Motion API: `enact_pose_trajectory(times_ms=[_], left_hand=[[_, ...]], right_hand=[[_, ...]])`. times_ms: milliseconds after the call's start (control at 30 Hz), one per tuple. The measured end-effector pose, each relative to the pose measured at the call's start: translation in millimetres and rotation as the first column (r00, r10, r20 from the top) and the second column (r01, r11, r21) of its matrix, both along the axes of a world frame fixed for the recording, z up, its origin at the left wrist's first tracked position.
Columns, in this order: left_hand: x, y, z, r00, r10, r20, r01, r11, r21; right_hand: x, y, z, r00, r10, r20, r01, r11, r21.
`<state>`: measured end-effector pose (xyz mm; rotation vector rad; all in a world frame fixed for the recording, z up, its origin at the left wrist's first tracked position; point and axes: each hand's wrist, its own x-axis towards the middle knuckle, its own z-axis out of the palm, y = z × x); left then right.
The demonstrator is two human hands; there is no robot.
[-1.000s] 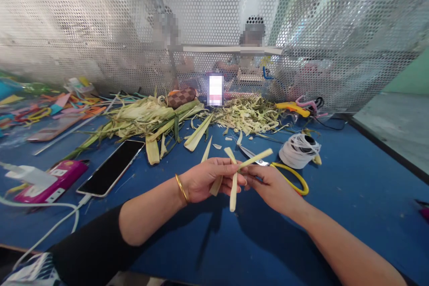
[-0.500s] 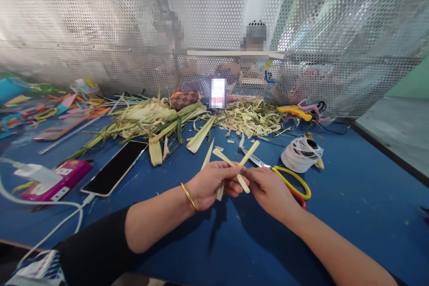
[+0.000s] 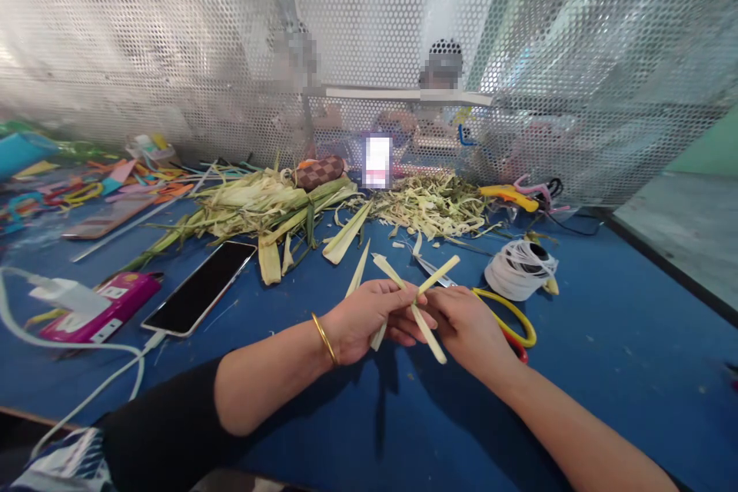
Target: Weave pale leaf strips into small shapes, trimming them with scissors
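Observation:
My left hand (image 3: 369,319), with a gold bangle at the wrist, and my right hand (image 3: 464,323) meet over the blue table (image 3: 605,354). Both pinch two pale palm leaf strips (image 3: 410,300) that cross each other in an X between my fingertips. One strip runs from upper left down to lower right, the other from lower left up to upper right. Yellow-handled scissors (image 3: 507,315) lie on the table just behind my right hand, partly hidden by it.
A pile of green and pale leaves (image 3: 270,207) and shredded trimmings (image 3: 432,204) lies at the back. A white cord spool (image 3: 519,265) sits right of the scissors. A phone (image 3: 199,288) on a cable and a pink case (image 3: 98,311) lie left. People sit behind the perforated screen (image 3: 173,54).
The crossed strips have turned in my fingers: the strip that hung straight down a second ago now slants down to the right. Both hands stay together at the same spot.

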<state>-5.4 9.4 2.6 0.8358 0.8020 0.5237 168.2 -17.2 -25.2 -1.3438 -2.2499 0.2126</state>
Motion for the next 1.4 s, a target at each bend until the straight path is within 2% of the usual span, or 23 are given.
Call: enact_pose_trajectory(times_ms=[133,267,433,567,833,967,1100,1267,1400], left_hand=[[-1.2,0.6,1.5,0.998,-0.053,-0.02,0.052,0.998,-0.047],[-3.2,3.6,1.0,0.996,-0.077,-0.04,0.076,0.996,-0.041],[-3.7,5.3,0.3,0.994,-0.112,0.005,0.112,0.99,-0.081],[-3.3,5.8,-1.2,0.997,-0.076,0.001,0.075,0.993,-0.092],[-0.6,3.0,0.8,0.997,-0.053,0.057,0.053,0.999,-0.01],[2.4,-0.6,3.5,1.0,-0.004,0.009,0.004,0.998,0.066],[3.1,-0.8,2.3,0.999,-0.016,-0.028,0.019,0.995,0.102],[1.1,1.1,-0.6,1.0,-0.027,-0.004,0.028,0.993,0.112],[-0.6,3.3,-0.8,0.998,-0.032,-0.052,0.041,0.984,0.173]], right_hand=[[1.5,1.0,-1.5,0.998,-0.024,0.053,0.022,0.999,0.04],[2.0,1.9,-4.4,0.998,-0.011,0.069,0.004,0.994,0.11],[1.3,0.7,-4.4,0.998,-0.031,0.048,0.026,0.994,0.102],[1.4,0.9,-3.4,0.997,-0.016,0.069,0.008,0.993,0.12],[0.9,1.5,-4.6,0.998,0.043,-0.036,-0.04,0.996,0.084],[-0.7,0.9,-5.2,0.995,0.087,-0.052,-0.084,0.995,0.053],[-1.6,0.9,-6.1,0.991,0.122,-0.061,-0.117,0.99,0.085],[-0.7,1.4,-7.8,0.995,0.089,-0.054,-0.083,0.991,0.102],[-1.1,0.5,-4.8,0.998,0.047,-0.05,-0.042,0.994,0.102]])
